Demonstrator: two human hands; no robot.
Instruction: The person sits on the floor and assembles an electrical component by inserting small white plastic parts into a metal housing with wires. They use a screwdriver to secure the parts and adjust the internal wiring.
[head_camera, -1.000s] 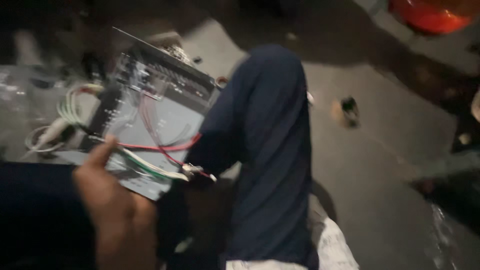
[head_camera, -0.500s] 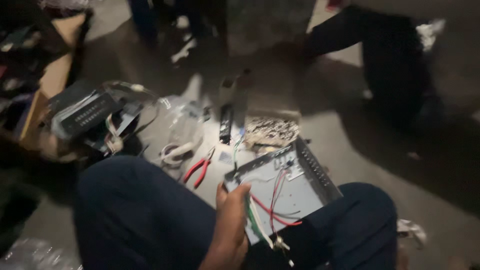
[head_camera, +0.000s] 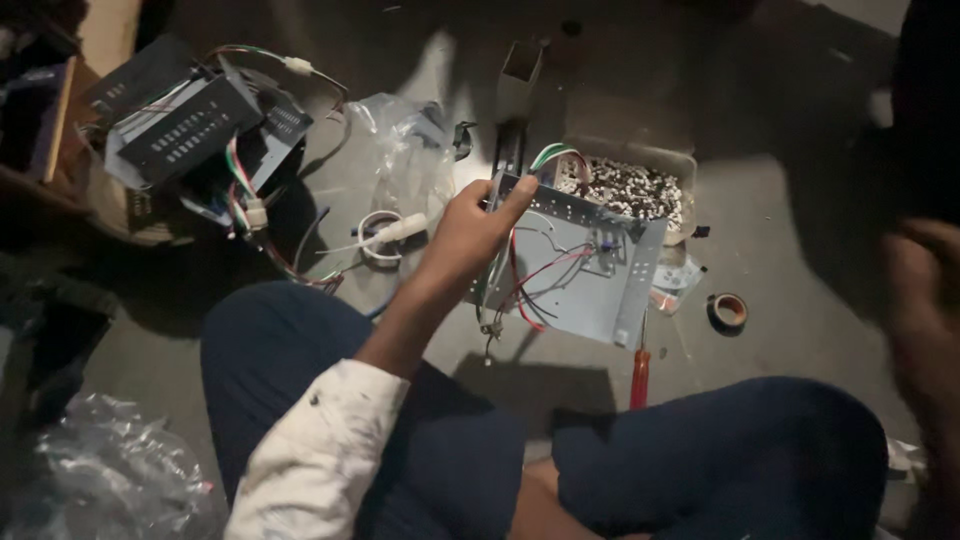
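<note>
My left hand (head_camera: 468, 232) grips the left edge of an open grey metal chassis (head_camera: 592, 272), thumb along its top corner. Red, green and white wires (head_camera: 520, 290) hang out of the chassis near my fingers. The chassis is held just above the floor in front of my crossed legs (head_camera: 420, 440), which are in dark blue trousers. My right hand (head_camera: 925, 300) is a dark blur at the right edge, near the camera, and nothing shows in it. A red-handled screwdriver (head_camera: 638, 375) lies on the floor just under the chassis.
A clear tub of small parts (head_camera: 630, 185) sits behind the chassis. A tape roll (head_camera: 727, 310) lies to the right. Black electronic units with wiring (head_camera: 190, 125) are piled at the left, beside a clear plastic bag (head_camera: 400, 150). Crumpled plastic (head_camera: 100, 480) lies at bottom left.
The view has swung and steadied. The chassis, earlier resting on my lap, is now held farther out over the floor by my left hand. My right hand has come into view at the right.
</note>
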